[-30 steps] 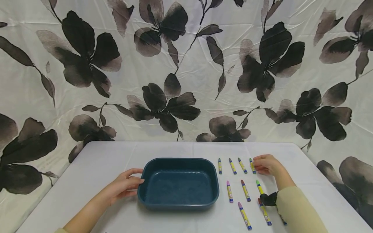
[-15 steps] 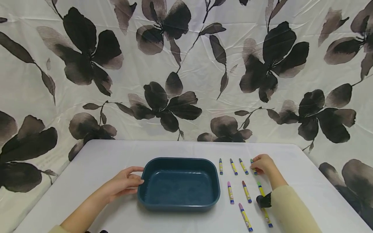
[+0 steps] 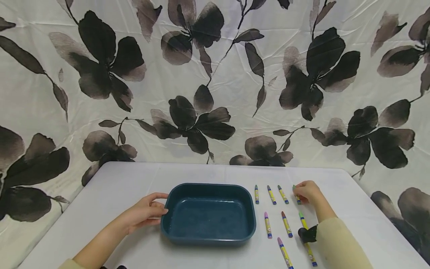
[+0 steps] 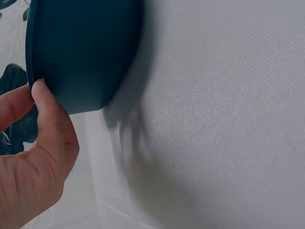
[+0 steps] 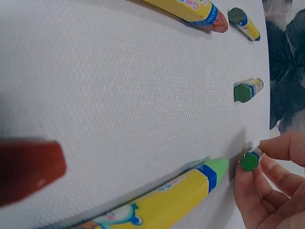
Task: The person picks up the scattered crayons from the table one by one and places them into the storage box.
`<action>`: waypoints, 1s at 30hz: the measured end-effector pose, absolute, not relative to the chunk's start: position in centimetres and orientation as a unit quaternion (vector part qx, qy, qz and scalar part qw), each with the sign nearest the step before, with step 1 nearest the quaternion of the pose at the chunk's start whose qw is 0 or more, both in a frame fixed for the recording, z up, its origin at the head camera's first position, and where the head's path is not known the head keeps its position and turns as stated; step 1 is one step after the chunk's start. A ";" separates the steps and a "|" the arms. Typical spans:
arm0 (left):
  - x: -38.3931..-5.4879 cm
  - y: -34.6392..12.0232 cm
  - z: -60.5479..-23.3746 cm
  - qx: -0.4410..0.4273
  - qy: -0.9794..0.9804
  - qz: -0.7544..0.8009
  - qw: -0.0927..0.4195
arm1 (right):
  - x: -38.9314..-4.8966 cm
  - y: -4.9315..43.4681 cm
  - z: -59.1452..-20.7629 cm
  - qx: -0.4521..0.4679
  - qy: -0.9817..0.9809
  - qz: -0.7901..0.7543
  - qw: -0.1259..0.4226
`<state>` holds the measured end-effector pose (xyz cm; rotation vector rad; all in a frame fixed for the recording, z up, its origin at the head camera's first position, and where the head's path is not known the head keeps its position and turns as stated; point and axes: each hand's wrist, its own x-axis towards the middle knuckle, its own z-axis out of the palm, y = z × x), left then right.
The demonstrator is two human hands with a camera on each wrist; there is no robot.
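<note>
A deep teal rectangular dish point(image 3: 208, 241) stands on the white-covered table. At its left end my left hand point(image 3: 142, 213) holds the rim, with the thumb point(image 4: 47, 109) against the outer wall in the left wrist view. On the far right, my right hand point(image 3: 309, 192) pinches a green crayon point(image 5: 249, 161) between thumb and fingers. Its yellow wrapper is mostly hidden by the fingers in the right wrist view. That crayon looks tilted, and I cannot tell whether its lower end touches the cloth. A light green crayon point(image 5: 167, 195) lies just nearer me, partly under the right wrist.
Several crayons lie in loose rows right of the dish, among them a pink one point(image 3: 267, 225), a brown-red one point(image 3: 287, 224) and a lilac one point(image 3: 285, 253). A black device point(image 3: 307, 234) sits on the right wrist. Behind the table hangs a floral cloth point(image 3: 248, 86).
My right hand's fingers, extended beside the green crayon a second ago, have come together on it. The left hand stays at the dish. The head view has shifted slightly.
</note>
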<state>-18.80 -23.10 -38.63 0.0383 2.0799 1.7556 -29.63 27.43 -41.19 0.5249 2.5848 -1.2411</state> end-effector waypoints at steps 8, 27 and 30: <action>-18.7 -23.2 -38.7 0.021 0.745 0.633 0.208 | -29.3 27.8 -41.0 0.190 0.856 -0.466 0.120; -18.8 -23.0 -38.6 0.011 0.750 0.628 0.209 | -28.7 27.4 -38.9 0.156 0.822 -0.530 0.135; -18.7 -22.9 -38.4 0.011 0.749 0.628 0.209 | -28.7 27.3 -38.6 0.143 0.818 -0.540 0.133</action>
